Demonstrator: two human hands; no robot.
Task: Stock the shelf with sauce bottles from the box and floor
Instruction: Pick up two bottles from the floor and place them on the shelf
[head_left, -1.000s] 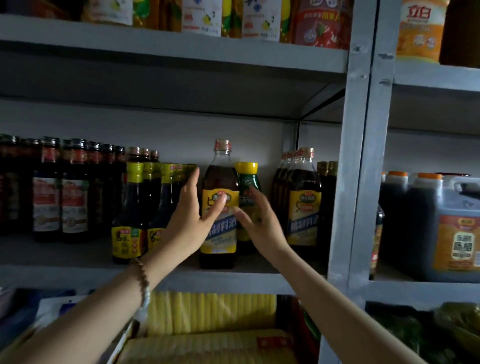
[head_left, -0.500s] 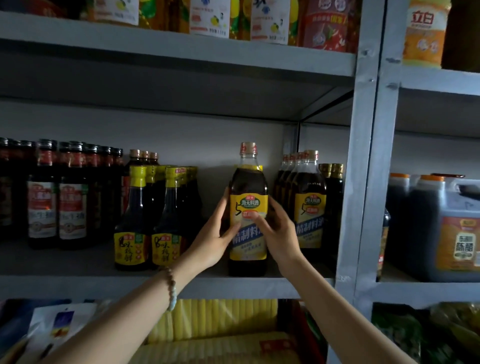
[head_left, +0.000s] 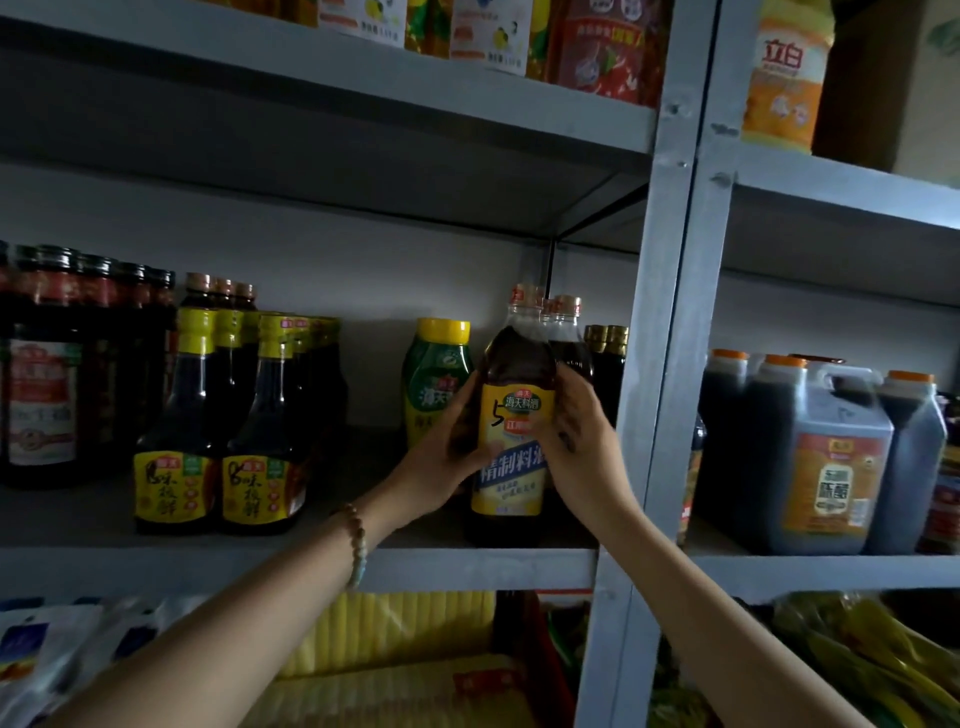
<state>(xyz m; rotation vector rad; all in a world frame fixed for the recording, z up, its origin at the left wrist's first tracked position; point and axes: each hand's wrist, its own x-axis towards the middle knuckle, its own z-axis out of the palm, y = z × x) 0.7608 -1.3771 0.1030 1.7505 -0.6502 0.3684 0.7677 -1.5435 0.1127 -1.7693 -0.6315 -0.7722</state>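
Observation:
A dark sauce bottle with a yellow and blue label (head_left: 511, 457) stands upright at the front edge of the grey metal shelf (head_left: 291, 569). My left hand (head_left: 441, 457) grips its left side and my right hand (head_left: 584, 447) grips its right side. It sits directly in front of matching bottles (head_left: 569, 332) by the shelf's right end. A green squeeze bottle with a yellow cap (head_left: 434, 379) stands behind my left hand. No box or floor shows in the head view.
Yellow-capped soy bottles (head_left: 218, 431) and red-capped dark bottles (head_left: 47, 374) fill the shelf's left. A grey upright post (head_left: 660, 364) rises just right of my right hand. Large jugs (head_left: 815, 457) stand on the neighbouring shelf. Packets lie on the shelf below.
Both hands have slid the yellow-labelled bottle to the right, up against the matching bottles. The green squeeze bottle is uncovered again on the left.

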